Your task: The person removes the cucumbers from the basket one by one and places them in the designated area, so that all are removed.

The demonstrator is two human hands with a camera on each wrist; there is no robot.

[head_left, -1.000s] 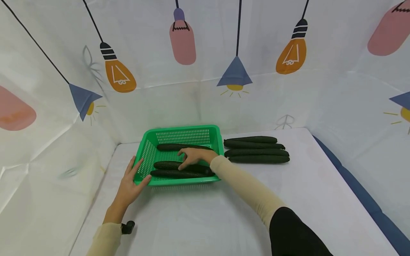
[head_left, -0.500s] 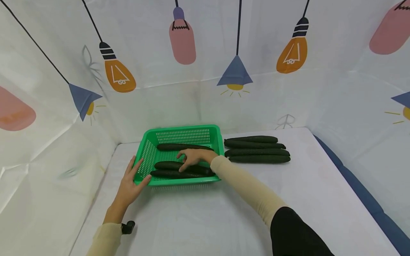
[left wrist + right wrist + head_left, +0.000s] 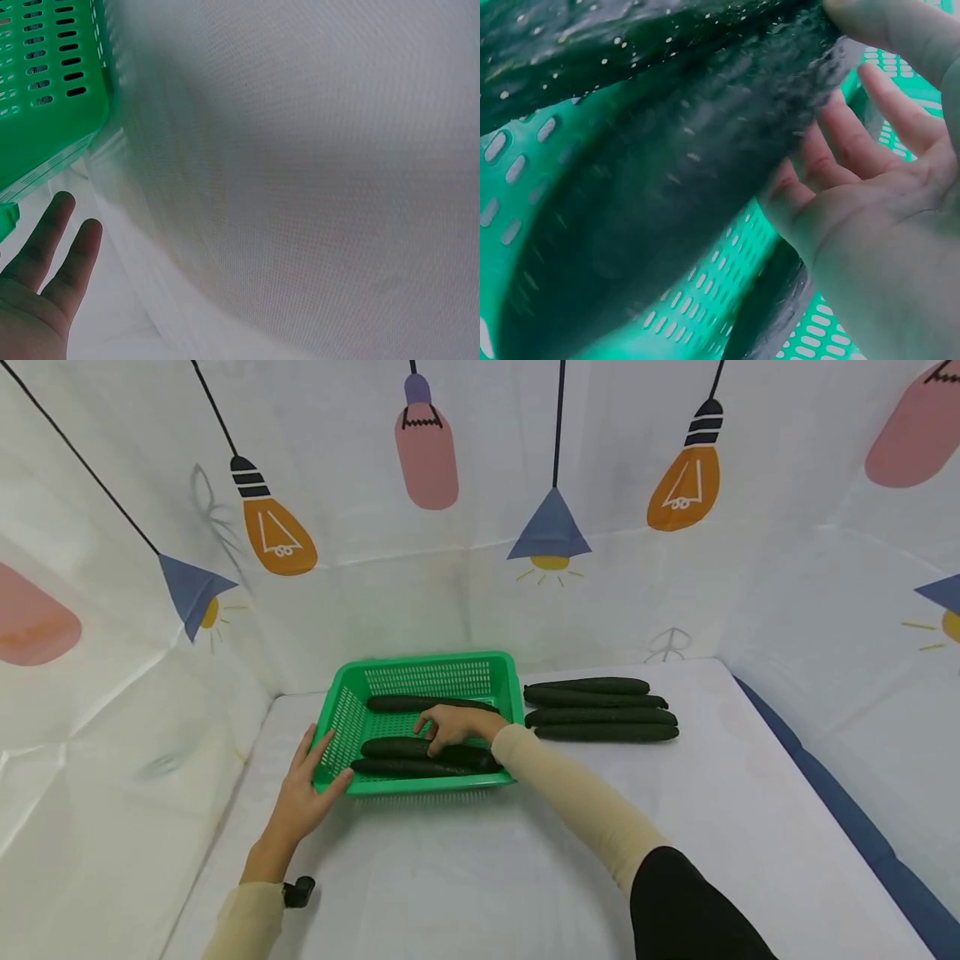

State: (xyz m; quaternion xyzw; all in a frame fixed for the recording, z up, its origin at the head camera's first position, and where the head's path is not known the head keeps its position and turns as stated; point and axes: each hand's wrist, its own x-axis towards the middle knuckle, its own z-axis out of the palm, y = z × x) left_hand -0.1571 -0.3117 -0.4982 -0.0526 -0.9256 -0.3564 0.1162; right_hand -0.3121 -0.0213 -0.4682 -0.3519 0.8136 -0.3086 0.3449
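A green plastic basket [image 3: 427, 787] with slotted walls holds three dark green cucumbers. My right hand [image 3: 453, 727] reaches in and grips the middle cucumber [image 3: 393, 747], thumb on the near side and fingers on the far side. In the right wrist view that cucumber [image 3: 667, 195] is blurred and slants down from my fingers. Close beside it lies the front cucumber [image 3: 405, 767]; the back cucumber [image 3: 412, 703] lies apart along the far wall. My left hand [image 3: 300, 802] is spread at the basket's left front corner, fingers straight, thumb at the rim.
Several more cucumbers [image 3: 600, 717] lie side by side on the white table [image 3: 450, 877], just right of the basket. A white cloth backdrop [image 3: 465, 593] with printed lamps stands behind and at both sides. A dark wrist strap device [image 3: 300, 892] sits on my left wrist.
My right thumb has shifted slightly up and to the right on the middle cucumber. The left hand and the basket stay in place.
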